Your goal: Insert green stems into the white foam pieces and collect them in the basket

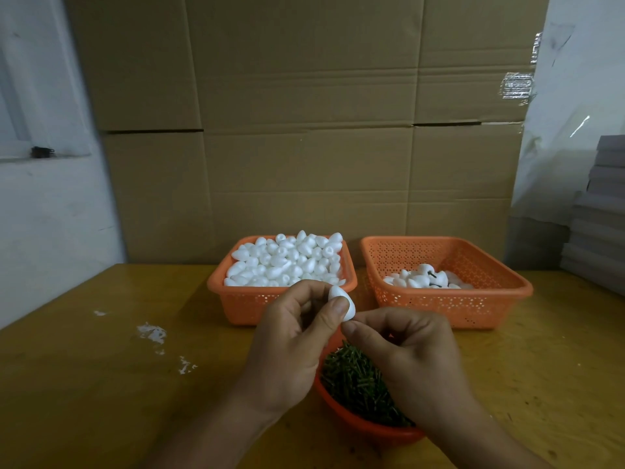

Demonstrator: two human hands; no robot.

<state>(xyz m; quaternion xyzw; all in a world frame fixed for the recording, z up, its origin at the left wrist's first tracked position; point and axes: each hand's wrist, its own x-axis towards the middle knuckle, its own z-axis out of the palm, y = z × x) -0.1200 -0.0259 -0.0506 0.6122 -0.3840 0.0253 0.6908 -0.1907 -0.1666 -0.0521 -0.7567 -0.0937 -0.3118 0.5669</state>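
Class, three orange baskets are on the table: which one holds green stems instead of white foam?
The nearest basket, under the hands; both baskets behind it hold white foam pieces.

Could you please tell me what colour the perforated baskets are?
Orange, all three baskets, seen in the head view.

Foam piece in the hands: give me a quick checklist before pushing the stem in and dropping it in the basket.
1. Foam piece pinched by left hand: ok.
2. Stem held in right hand fingertips: cannot tell, hidden.
3. Stem aligned with the foam's hole: cannot tell.
4. Green stems supply within reach: ok.
5. Right basket has room for finished pieces: ok.
6. Left basket stocked with blanks: ok.
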